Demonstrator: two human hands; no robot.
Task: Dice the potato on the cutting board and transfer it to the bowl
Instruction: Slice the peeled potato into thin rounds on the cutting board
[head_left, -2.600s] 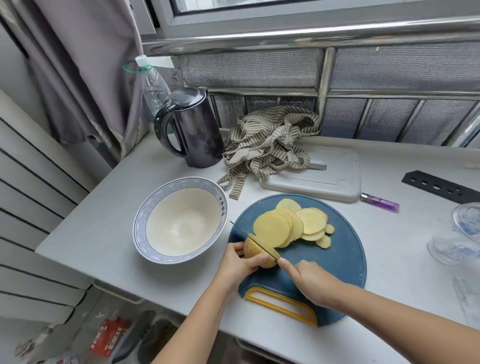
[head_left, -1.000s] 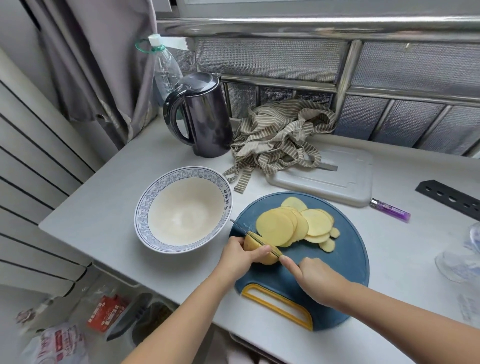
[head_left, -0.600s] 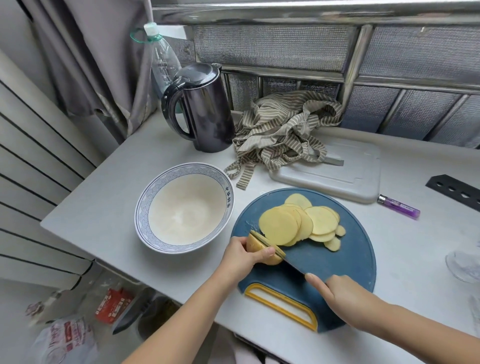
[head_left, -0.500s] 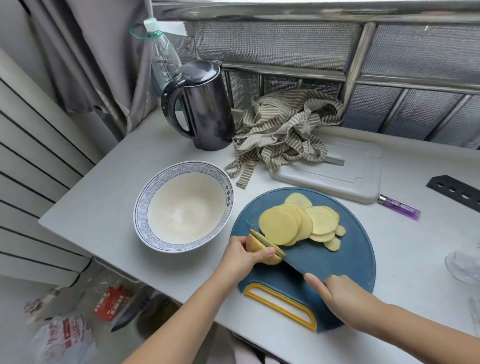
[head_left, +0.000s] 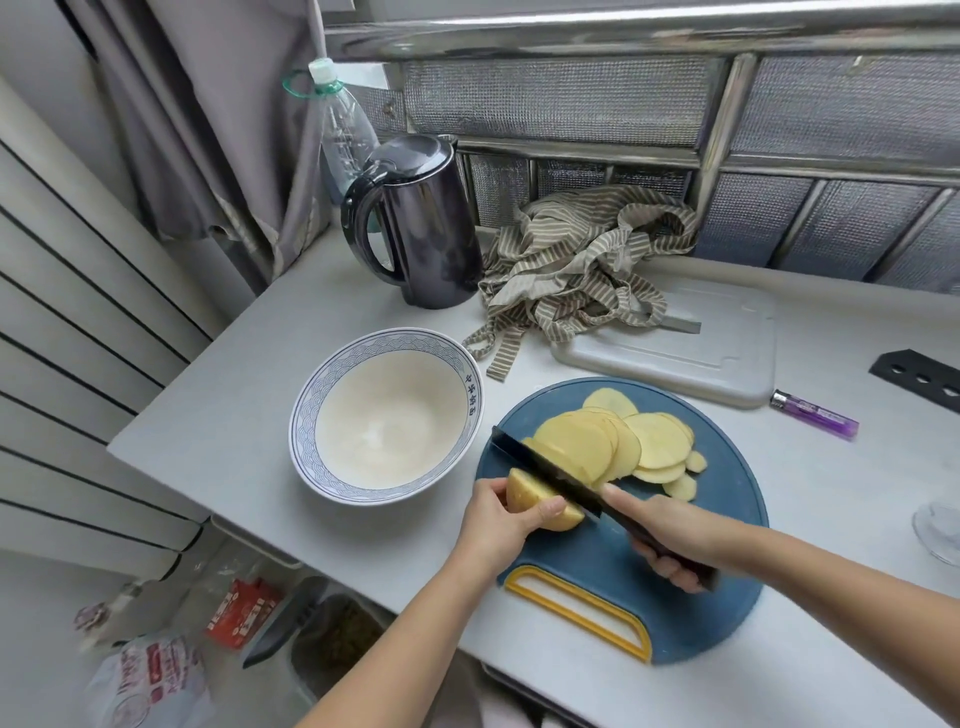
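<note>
The leftover pale yellow potato chunk sits at the near left edge of the round blue plastic cutting board. The left hand grips it: the fingers curl round its near and left sides, the thumb lying across its top. The dark-bladed kitchen knife lies against the chunk's right side, where the flat cut face is, with its tip pointing toward the bowl. The right hand is wrapped round the dark handle, its index finger stretched along the back of the blade.

The chunk is a rounded end piece, smooth and light yellow. Just beyond the blade, thin round potato slices lie overlapping in a fan on the board's far half, a few small ones at the right of the pile.

The white ceramic bowl with a blue patterned rim stands on the grey counter just left of the board, close to the left hand.
</note>
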